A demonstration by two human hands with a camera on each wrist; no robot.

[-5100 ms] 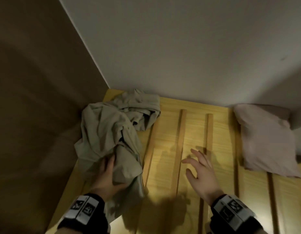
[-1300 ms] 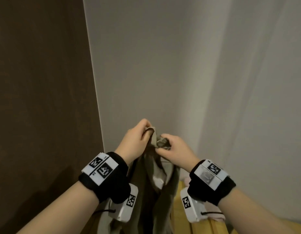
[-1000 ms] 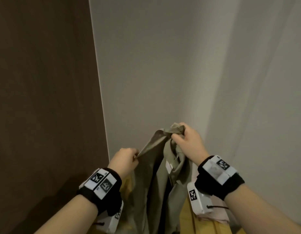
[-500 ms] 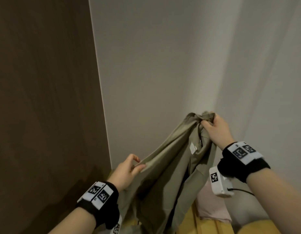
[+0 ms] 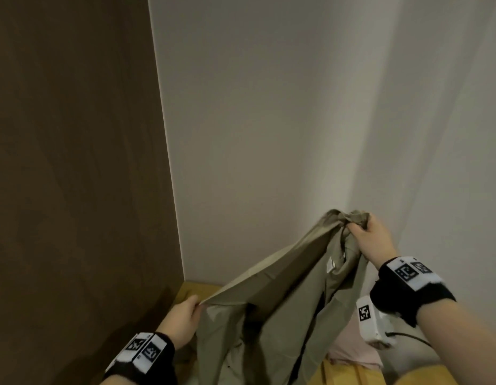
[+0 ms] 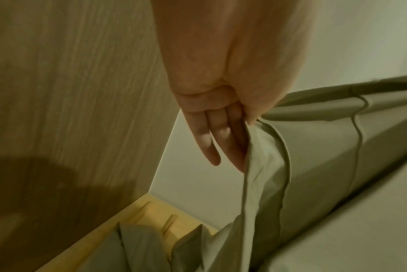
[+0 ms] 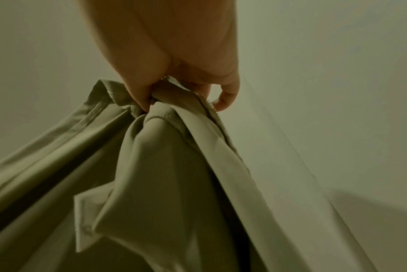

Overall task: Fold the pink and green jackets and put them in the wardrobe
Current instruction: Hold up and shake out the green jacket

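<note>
Aloft, both hands (image 5: 371, 240) pinch the green jacket (image 5: 283, 307).

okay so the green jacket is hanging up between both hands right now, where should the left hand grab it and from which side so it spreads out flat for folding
Probably keep the left hand on the seamed edge of the green jacket that it already pinches, coming from the left. The right hand grips a bunched end higher up, so the cloth slopes taut between them; raising the left level may spread it flat.
</note>
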